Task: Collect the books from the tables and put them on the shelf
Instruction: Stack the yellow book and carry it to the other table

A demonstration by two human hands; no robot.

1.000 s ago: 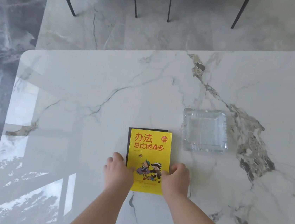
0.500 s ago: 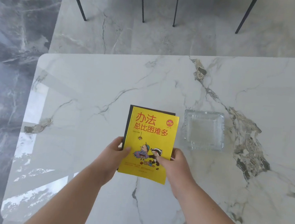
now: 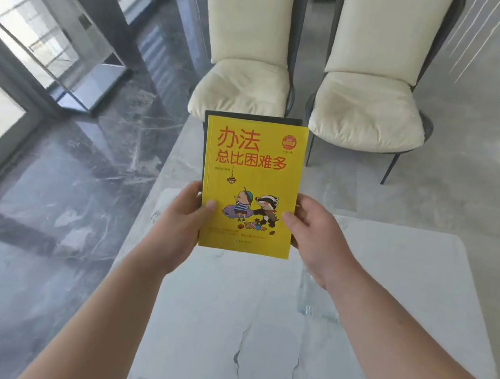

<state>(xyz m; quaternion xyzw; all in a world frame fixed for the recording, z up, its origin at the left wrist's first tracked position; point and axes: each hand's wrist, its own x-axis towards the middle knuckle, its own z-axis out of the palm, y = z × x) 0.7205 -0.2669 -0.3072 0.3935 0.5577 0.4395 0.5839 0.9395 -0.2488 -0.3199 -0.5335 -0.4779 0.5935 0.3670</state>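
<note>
Both hands are clamped on the books: left hand (image 3: pixel 184 213) grips the left edge, right hand (image 3: pixel 315 231) the right edge, thumbs on the cover. Yellow book (image 3: pixel 250 186) sits on top of a dark book (image 3: pixel 252 117), only its far and left edge peeking out. They're up in the air above the marble bench (image 3: pixel 230 296). Two cream chairs (image 3: pixel 364 108) sit on the far side, glass dish (image 3: pixel 316 303) partly hidden by the right wrist.
</note>
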